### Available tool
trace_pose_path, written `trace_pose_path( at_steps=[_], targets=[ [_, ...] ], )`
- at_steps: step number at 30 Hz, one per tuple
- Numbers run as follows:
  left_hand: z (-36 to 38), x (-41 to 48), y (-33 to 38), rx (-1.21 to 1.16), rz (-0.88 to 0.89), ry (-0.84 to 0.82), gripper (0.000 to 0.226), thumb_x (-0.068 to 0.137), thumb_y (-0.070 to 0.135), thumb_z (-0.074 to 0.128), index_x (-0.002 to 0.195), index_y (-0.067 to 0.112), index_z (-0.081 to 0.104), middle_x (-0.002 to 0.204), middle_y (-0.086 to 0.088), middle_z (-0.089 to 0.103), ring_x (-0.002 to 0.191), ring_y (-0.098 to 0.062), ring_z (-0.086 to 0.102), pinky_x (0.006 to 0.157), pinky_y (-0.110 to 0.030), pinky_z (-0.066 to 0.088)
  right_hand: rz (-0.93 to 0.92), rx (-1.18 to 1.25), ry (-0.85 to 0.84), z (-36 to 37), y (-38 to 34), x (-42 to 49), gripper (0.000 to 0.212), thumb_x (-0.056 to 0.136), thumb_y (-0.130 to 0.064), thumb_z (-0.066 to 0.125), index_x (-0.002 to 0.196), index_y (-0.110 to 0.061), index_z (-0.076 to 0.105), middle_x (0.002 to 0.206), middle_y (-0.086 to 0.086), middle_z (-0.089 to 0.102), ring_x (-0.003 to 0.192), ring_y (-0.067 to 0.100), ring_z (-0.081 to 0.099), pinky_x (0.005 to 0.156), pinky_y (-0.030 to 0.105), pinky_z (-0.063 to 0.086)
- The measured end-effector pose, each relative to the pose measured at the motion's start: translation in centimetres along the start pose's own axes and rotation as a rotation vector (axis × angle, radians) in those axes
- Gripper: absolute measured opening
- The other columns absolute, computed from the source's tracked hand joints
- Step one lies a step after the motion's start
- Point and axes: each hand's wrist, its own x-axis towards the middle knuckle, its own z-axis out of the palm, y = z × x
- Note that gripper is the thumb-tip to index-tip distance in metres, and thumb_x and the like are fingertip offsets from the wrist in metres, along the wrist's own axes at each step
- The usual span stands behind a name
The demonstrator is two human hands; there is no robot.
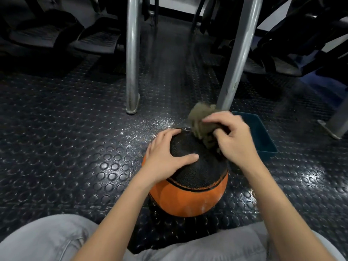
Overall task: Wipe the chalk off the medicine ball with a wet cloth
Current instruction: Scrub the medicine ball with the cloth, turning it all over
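The ball (188, 194) sits on the studded floor (66, 129) just before my knees, black and pebbled on top, orange below a black seam, with pale chalk streaks low on the orange. My left grip (165, 155) lies spread flat on its top, while my right grip (233, 138) pinches a bunched olive cloth (199, 119) against the ball's far side. A teal tray (263, 136) stands just right of the ball; I cannot tell what it holds.

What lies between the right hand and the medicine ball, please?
A crumpled olive cloth, gripped by the right hand against the medicine ball; head view.
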Motion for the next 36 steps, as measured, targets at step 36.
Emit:
trace_pose_path(
  at_steps=[36],
  targets=[
    [1.4,-0.1,1.2,0.026,0.024,-0.037,0.091,0.052,0.065,0.062,0.135,0.037,0.037,0.123,0.027,0.028,0.129,-0.003,0.025,0.115,-0.040,0.016,0.342,-0.425,-0.249,-1.0,1.3,1.4,0.035,0.084,-0.002,0.041,0.088,-0.023,0.068,0.109,-0.001,0.060,0.106,0.027,0.043,0.089,0.039,0.040]
  ],
)
